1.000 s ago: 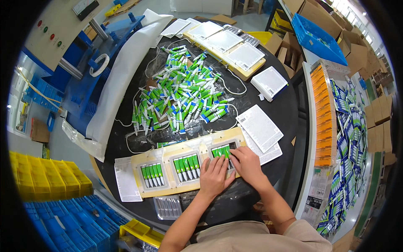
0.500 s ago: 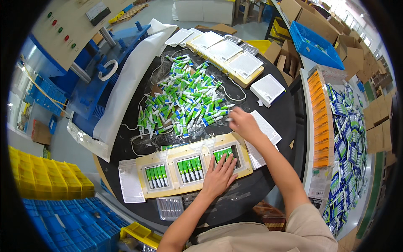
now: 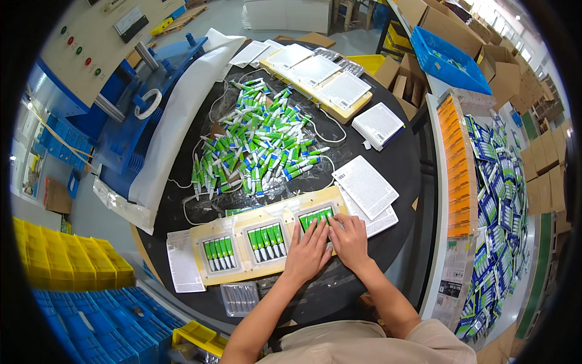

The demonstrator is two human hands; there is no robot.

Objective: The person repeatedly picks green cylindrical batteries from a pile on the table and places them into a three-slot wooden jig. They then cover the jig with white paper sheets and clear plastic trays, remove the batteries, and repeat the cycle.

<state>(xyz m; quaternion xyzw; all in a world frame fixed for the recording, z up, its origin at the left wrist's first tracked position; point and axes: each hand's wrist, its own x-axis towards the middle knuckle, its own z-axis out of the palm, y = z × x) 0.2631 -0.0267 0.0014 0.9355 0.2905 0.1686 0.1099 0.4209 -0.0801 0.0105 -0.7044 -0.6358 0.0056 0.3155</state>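
A pale yellow fixture [image 3: 203, 230] with three framed windows lies in front of me, each window holding a row of small green tubes [image 3: 267, 241] with white caps. Over the right-hand window my left hand [image 3: 307, 252] rests open, fingers stretched across the tubes. Right beside it, my right hand [image 3: 350, 242] has its fingers bent together on a green tube at the row's right end; the fingers partly hide it. Behind the fixture spreads a loose heap of green, white and blue tubes [image 3: 260, 142].
A second yellow fixture [image 3: 364, 112] bearing white cards stands at the back. Card stacks [image 3: 379, 124] and loose cards [image 3: 367, 185] lie to the right. A clear plastic blister [image 3: 239, 298] sits near me. A thin cable [image 3: 188, 209] loops around the heap. Packed cards cover the right-hand table.
My right hand has come from the heap's right edge down to the fixture's right-hand window, beside my left hand. My left hand stays over that window. The view has shifted slightly.
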